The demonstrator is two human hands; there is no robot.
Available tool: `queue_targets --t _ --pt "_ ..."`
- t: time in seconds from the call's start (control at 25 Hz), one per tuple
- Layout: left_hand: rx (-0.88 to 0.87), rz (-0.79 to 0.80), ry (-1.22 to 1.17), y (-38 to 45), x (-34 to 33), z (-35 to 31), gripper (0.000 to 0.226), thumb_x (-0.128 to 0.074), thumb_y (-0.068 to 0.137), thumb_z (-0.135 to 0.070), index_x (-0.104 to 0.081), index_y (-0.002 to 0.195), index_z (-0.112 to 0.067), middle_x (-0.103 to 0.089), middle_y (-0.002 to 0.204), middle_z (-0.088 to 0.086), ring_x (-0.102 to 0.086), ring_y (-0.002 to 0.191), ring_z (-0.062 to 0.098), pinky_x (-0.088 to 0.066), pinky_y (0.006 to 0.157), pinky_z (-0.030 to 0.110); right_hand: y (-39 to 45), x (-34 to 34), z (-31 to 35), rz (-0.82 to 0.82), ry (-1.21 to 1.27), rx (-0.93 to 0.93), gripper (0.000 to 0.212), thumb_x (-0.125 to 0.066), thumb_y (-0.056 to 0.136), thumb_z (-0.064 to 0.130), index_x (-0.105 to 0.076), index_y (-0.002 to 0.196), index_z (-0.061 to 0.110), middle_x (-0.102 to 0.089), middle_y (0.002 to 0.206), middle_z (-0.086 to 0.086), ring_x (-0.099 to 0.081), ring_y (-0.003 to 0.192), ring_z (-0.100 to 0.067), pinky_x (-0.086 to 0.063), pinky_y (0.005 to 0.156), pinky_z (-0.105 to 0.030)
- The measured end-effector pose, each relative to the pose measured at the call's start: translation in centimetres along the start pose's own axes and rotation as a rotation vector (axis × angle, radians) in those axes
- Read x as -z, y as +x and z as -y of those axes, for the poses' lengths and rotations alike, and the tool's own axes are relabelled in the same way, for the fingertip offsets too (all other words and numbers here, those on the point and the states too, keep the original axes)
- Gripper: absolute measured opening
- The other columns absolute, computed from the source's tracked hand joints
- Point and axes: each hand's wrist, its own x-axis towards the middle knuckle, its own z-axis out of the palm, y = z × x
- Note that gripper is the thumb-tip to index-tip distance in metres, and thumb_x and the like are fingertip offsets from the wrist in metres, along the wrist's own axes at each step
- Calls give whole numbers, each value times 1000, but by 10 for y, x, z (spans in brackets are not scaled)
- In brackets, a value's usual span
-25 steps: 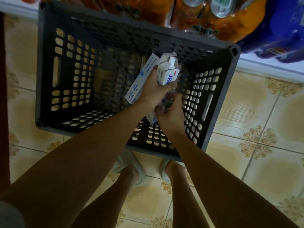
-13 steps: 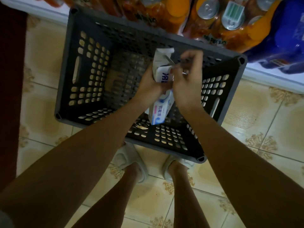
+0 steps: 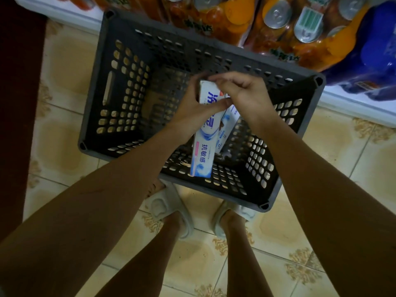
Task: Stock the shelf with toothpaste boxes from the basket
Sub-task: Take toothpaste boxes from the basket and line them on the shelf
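Note:
A dark grey perforated basket [image 3: 102, 86] stands on the tiled floor at my feet. Above its inside I hold white-and-blue toothpaste boxes [image 3: 203, 151] upright; at least two are visible, one behind the other. My left hand [image 3: 192, 112] grips the boxes round their middle, thumb across the front. My right hand [image 3: 242, 93] is at their top end, fingers curled, fingertips on the upper edge of the front box. The basket's bottom shows no other boxes where I can see it.
Shrink-wrapped packs of orange drink cans [image 3: 278, 28] and a blue pack [image 3: 375, 50] sit on a low white shelf edge [image 3: 353, 103] just behind the basket. A dark red strip [image 3: 19, 103] runs along the left. My slippered feet [image 3: 169, 206] stand by the basket's near rim.
The boxes have come up out of the basket and stand more upright. My right hand rose from low in the basket to the top of the boxes. The view shifted toward the shelf.

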Motion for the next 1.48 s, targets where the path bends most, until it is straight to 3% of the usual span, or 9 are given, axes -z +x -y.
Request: queue_targets --t 0.2,0.32,0.48,0.76,0.88,1.0,1.12,1.32,1.48 --pt "-84 -205 -32 -3 -9 1 24 -69 89 -21 -57 110 -18 -70 94 4 -71 81 15 -58 66 30 -12 -10 -22 -102 301 -148 32 -49 98 37 -62 122 20 -70 112 -3 -68 102 -20 -53 94 -49" --pt "191 -347 -324 12 5 -5 55 -49 89 -64 -62 112 -16 -74 97 9 -73 88 26 -60 77 44 -35 -16 -48 219 214 -412 67 -61 79 67 -48 133 31 -65 122 -1 -64 111 -23 -48 98 -52" --pt "267 -122 -444 21 40 2 80 -37 81 -81 -70 106 -13 -67 117 19 -65 110 33 -46 101 52 -56 -21 -62 379 -100 -425 44 -76 81 20 -58 121 21 -69 111 -2 -66 95 -17 -56 84 -32" --pt "308 639 1139 17 71 -15 66 -69 68 -70 -68 116 -24 -66 110 -12 -61 102 11 -47 83 27 -38 -2 -86 458 -901 -135 60 -80 74 31 -46 124 25 -59 114 -1 -60 97 -19 -55 79 -38" --pt "358 865 1355 21 61 20 69 -82 64 -56 -57 119 -21 -60 120 -4 -55 101 12 -48 90 32 -34 -13 -88 643 -676 -280 51 -75 80 44 -49 120 25 -55 102 10 -55 88 -9 -47 70 -25" --pt "313 745 1321 29 86 57 85 -84 66 -46 -48 137 -18 -55 131 -1 -52 107 15 -44 90 32 -20 -12 -108 89 -43 -564 34 -54 96 46 -56 112 16 -62 103 -2 -62 89 -16 -52 72 -28" --pt "189 461 1084 41 122 85 69 -86 64 -38 -57 122 -12 -60 116 6 -58 103 24 -47 87 35 6 -2 -150 -449 6 -578 35 -56 96 39 -51 121 14 -59 100 3 -62 95 -18 -45 68 -23" --pt "117 -15 741 52 133 95 54 -83 76 -28 -57 123 -17 -61 108 -7 -60 97 9 -44 65 4 36 -38 -190 -455 110 -594 79 -79 79 40 -41 140 7 -57 133 -9 -61 107 -20 -55 77 -29" --pt "154 -152 564 55 115 104 62 -82 76 -34 -55 128 -16 -64 115 -2 -62 94 7 -49 62 9 36 -64 -195 -505 170 -607 94 -82 77 22 -19 147 15 -50 138 -9 -56 118 -23 -51 89 -34"
